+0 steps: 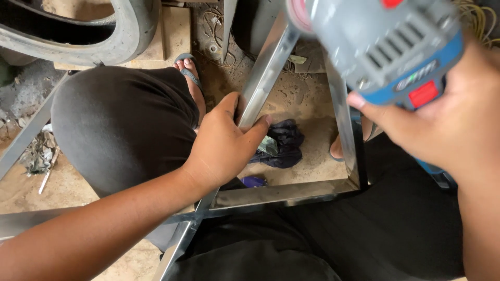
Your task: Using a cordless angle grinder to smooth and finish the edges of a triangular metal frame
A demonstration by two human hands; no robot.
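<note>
My left hand [224, 140] is closed around a bar of the shiny rectangular steel-tube frame [284, 192], thumb on one side and fingers wrapped over the other, near the middle of the bar that runs diagonally up the view. The frame lies low over the sandy dirt floor [307, 104], between my knees in dark trousers [120, 125], with one crossbar running across in front of me and another bar rising on the right.

My right hand [448, 125] is gripped tight on the grey and blue handheld power tool with red switch [385, 47], held up close to the camera and blurred, above the frame's right side and not touching it.

On the floor inside the frame lies a crumpled dark blue rag [284, 143], just beside my left fingertips. My foot in a grey flip-flop sandal [190, 75] rests beyond my left knee. A worn grey rubber tyre [104, 36] sits at the top left on a wooden board.
</note>
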